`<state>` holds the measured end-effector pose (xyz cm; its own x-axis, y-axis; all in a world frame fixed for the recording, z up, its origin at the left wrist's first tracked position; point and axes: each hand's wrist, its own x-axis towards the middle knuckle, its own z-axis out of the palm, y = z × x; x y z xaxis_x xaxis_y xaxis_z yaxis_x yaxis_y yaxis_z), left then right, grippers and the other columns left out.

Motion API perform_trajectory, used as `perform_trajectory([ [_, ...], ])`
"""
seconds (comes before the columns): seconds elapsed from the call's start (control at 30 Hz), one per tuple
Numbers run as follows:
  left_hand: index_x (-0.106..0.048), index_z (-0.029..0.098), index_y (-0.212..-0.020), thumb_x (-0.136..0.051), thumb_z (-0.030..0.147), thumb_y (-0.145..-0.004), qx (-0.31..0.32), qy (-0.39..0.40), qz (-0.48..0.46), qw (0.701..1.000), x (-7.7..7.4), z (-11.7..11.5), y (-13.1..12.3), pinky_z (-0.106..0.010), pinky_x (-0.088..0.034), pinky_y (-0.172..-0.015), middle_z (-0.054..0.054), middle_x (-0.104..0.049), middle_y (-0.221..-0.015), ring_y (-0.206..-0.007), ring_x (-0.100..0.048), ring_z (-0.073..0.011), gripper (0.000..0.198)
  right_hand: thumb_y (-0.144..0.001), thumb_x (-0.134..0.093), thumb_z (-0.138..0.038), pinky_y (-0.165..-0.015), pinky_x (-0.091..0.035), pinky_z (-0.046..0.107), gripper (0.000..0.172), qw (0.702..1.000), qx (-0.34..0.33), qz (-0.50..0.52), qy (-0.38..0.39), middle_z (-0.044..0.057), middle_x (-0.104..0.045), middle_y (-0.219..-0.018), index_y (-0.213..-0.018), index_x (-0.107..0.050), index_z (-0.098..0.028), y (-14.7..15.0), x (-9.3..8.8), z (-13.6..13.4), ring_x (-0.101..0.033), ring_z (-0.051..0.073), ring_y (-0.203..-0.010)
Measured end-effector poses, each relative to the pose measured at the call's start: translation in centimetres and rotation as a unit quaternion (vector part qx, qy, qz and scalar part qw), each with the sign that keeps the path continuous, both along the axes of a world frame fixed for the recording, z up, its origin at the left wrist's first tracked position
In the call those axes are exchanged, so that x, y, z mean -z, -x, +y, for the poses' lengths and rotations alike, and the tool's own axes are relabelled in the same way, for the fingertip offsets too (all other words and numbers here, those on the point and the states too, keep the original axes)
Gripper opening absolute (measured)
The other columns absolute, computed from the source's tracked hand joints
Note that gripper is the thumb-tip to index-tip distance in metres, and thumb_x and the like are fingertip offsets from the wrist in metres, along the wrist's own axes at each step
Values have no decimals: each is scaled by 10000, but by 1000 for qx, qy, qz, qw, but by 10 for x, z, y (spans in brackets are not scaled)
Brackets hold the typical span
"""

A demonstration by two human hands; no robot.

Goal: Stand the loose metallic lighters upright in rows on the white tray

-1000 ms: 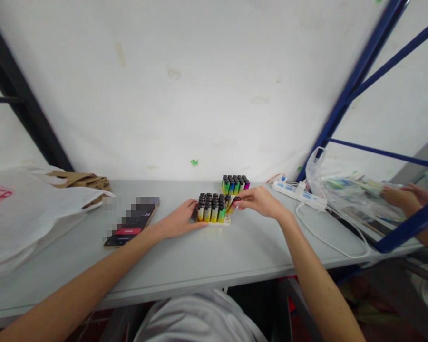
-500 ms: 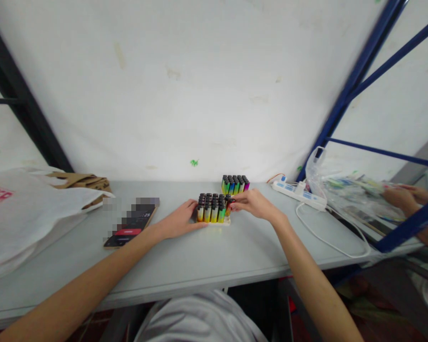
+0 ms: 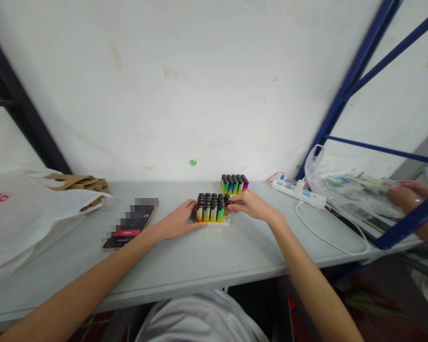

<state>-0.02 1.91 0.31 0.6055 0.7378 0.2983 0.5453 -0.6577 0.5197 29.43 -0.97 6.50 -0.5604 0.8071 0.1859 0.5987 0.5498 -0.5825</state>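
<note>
A pale tray [image 3: 226,221] filled with rows of upright black-topped lighters [image 3: 213,213] stands on the grey table. My left hand [image 3: 181,220] rests around the tray's left side, thumb along the front edge and fingers at the back left corner. At the tray's right end, my right hand [image 3: 251,205] pinches an orange-red lighter [image 3: 227,207] by its upper part. The front right corner of the tray shows bare. Behind it, close to the wall, is a second block of colourful lighters [image 3: 234,184].
A phone [image 3: 131,228] lies left of my left hand. Farther left are a white plastic bag [image 3: 32,218] and brown cardboard [image 3: 80,183]. A white power strip [image 3: 298,192] with a looping cable is at the right. Beyond the blue frame [image 3: 333,114], another person's hands touch plastic packets.
The lighter in my right hand sits slightly lower and more upright in the row at the tray's right end. My left hand has kept its place.
</note>
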Motion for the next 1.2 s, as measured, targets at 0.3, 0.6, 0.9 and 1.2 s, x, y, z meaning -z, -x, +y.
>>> perform_trajectory([
  [0.3, -625, 192, -1273, -700, 658, -803, -9, -2, -1, 1000, 0, -1, 1, -463, -458, -1117, -136, -629, -1282, -1203, -606, -334, 667, -886, -650, -248, -513, -446, 221, 270, 994, 42, -84, 52, 32, -684, -557, -642, -698, -144, 6, 25, 12, -621, 139, -481],
  [0.6, -645, 175, -1233, -706, 647, -798, -6, -2, 17, 1000, 1, 11, -20, -463, -465, -1106, -159, -628, -1281, -1211, -591, -346, 644, -934, -597, -397, -611, -518, 251, 283, 989, 143, 12, -19, 63, -764, -710, -814, -709, -167, -59, 0, 13, -723, 184, -626],
  [0.9, -662, 210, -972, -686, 697, -765, -27, -27, -4, 999, 14, 38, -90, -464, -478, -976, -134, -675, -1021, -1047, -610, -354, 530, -948, -519, -433, -737, -564, 316, 323, 940, 311, 118, -75, 92, -770, -816, -856, -688, -174, -98, 50, 52, -729, 210, -749],
  [1.2, -581, 250, -730, -840, 665, -586, -57, 44, -142, 987, 21, 52, -110, -458, -377, -1080, -104, -680, -923, -1129, -569, -392, 510, -938, -513, -583, -923, -573, 374, 420, 847, 342, 405, 34, 125, -708, -1179, -1001, -669, -199, -81, 65, 87, -678, 224, -1054],
])
